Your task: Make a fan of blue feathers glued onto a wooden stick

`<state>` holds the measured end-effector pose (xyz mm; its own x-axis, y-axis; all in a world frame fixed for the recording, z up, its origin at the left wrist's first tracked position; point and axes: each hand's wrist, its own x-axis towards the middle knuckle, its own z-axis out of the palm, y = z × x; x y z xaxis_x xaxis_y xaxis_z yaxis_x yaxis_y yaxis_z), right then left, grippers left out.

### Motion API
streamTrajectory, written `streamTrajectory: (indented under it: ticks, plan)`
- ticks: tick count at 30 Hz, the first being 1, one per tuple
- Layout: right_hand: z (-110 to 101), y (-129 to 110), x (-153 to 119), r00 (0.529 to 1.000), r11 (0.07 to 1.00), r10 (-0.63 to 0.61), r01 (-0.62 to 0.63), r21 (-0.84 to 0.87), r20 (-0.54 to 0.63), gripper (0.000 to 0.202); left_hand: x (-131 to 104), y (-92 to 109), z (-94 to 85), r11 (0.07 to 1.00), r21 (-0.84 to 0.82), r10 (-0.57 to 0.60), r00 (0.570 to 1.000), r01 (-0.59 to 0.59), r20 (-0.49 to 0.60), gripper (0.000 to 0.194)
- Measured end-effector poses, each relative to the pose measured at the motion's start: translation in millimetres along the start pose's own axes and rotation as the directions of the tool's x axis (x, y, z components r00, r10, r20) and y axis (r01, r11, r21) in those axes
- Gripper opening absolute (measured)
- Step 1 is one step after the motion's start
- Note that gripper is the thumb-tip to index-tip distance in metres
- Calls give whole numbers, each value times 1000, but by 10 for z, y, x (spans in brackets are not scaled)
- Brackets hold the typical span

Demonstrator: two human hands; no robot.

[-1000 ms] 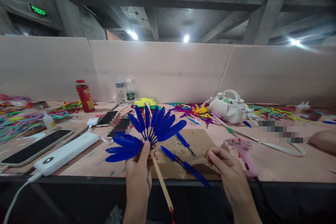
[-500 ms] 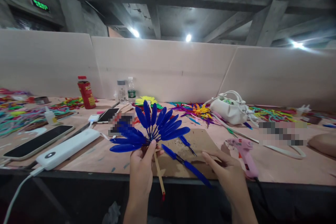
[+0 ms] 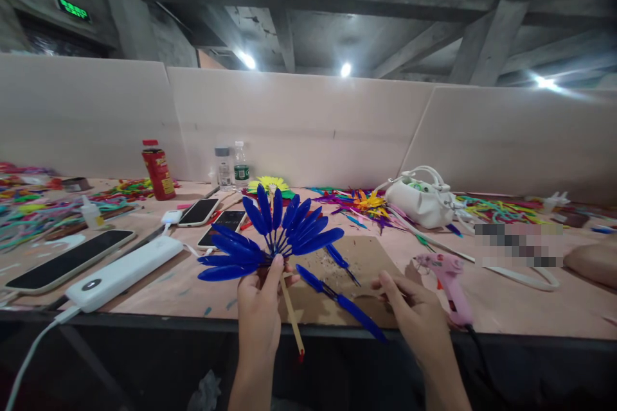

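Observation:
My left hand point(image 3: 260, 308) is closed around a thin wooden stick point(image 3: 293, 318) with a red tip at its lower end. From the top of that stick spreads a fan of blue feathers point(image 3: 308, 234), their quills gathered by my thumb. My right hand point(image 3: 418, 314) hovers over the right side of a brown cardboard sheet point(image 3: 376, 253), fingers loosely bent and apart, with nothing visible in them. Loose blue feathers point(image 3: 361, 317) lie between the two hands, on the cardboard and past its front edge. A pink glue gun point(image 3: 449, 279) stands just right of my right hand.
To the left are a white power bank point(image 3: 125, 273), several phones and a small glue bottle point(image 3: 91, 213). Behind stand a red bottle point(image 3: 158, 170) and a yellow feather flower point(image 3: 268, 185). A white handbag point(image 3: 419, 200) sits at back right; another person's arm point(image 3: 590, 266) rests at far right.
The feather fan has shifted slightly left in my left hand. My right hand has moved a little to the right, its thumb raised and its fingers more bent.

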<state>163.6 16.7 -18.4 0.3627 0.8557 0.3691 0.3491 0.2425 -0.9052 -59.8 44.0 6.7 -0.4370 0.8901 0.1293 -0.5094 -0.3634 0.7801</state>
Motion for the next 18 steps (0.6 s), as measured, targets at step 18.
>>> streamTrajectory:
  ticks: [18]
  plan:
    - [242, 133, -46, 950, 831, -151, 272, -485, 275, 36, -1, 10, -22, 1000, 13, -27, 1000, 27, 12, 42]
